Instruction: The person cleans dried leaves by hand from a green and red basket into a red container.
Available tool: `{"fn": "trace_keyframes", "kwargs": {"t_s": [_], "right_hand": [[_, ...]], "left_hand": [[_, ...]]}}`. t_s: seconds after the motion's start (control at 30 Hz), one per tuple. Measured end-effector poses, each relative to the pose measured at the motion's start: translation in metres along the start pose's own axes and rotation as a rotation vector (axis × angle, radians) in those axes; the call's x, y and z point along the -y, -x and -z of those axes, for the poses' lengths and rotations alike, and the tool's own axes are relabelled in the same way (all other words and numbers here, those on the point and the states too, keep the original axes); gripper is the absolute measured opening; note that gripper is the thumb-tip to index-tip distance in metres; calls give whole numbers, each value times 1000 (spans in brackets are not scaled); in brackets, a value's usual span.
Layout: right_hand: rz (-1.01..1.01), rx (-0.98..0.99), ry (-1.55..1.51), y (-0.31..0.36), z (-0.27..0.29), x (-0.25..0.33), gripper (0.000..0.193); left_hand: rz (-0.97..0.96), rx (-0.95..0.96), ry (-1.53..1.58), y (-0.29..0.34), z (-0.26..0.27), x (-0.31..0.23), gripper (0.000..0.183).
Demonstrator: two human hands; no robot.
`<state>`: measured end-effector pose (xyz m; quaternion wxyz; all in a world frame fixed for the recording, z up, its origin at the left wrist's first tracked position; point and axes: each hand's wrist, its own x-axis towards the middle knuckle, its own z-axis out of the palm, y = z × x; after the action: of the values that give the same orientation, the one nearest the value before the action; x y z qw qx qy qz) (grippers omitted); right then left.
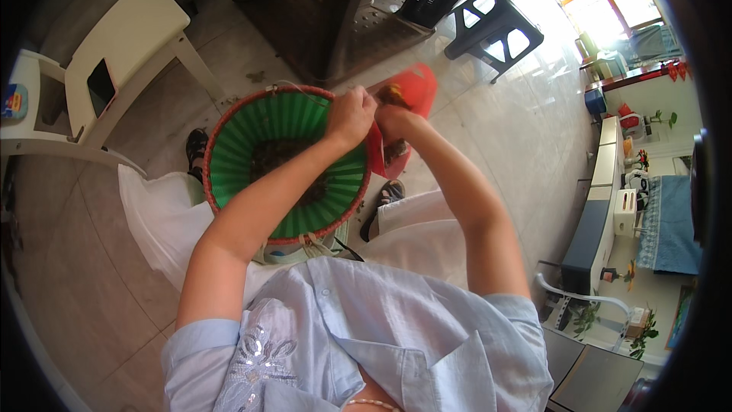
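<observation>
Between my feet stands a round basket point(229, 145) with a green pleated lining and a reddish rim; dark loose bits point(286, 156) lie at its bottom. A red plastic container point(421, 85), perhaps a bag or a basin, is at its right side, with brownish and yellowish stuff inside. My left hand point(352, 116) is closed above the basket's right rim, at the red container's near-left edge, and seems to grip that edge. My right hand point(394, 122) reaches into the red container; its fingers are hidden there.
On the left, a white chair point(130, 30) carries a dark phone point(101, 86). A dark table base point(335, 38) stands ahead, with a black stool point(496, 30) to its right. My sandalled feet flank the basket. Cabinets point(591, 236) line the right wall.
</observation>
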<state>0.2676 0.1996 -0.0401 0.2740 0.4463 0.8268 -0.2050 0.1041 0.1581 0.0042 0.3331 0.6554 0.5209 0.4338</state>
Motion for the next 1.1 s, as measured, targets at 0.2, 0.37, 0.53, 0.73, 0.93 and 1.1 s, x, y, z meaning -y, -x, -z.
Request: {"fn": "trace_keyframes", "kwargs": {"t_s": [0.2,0.37,0.53,0.73,0.93,1.1], "right_hand": [[-185,-83,-161,-40,-31,18,26],[-274,58,-226,-76,-63,8,30],[-257,177,-191,-45,-25,24,28],[-196,248,-147,0,29,41,27],[125,-180,-114,46,43,24,19],[63,-749,-140,73,47,30,16]], "left_hand": [[-31,52,-98,6,16,-14,21],[-59,16,-97,11,12,-7,23],[-45,27,-50,9,18,-9,19],[-92,56,-22,3,16,-10,18],[-106,103,-46,1,20,-7,15],[-100,173,49,5,39,1,17]]}}
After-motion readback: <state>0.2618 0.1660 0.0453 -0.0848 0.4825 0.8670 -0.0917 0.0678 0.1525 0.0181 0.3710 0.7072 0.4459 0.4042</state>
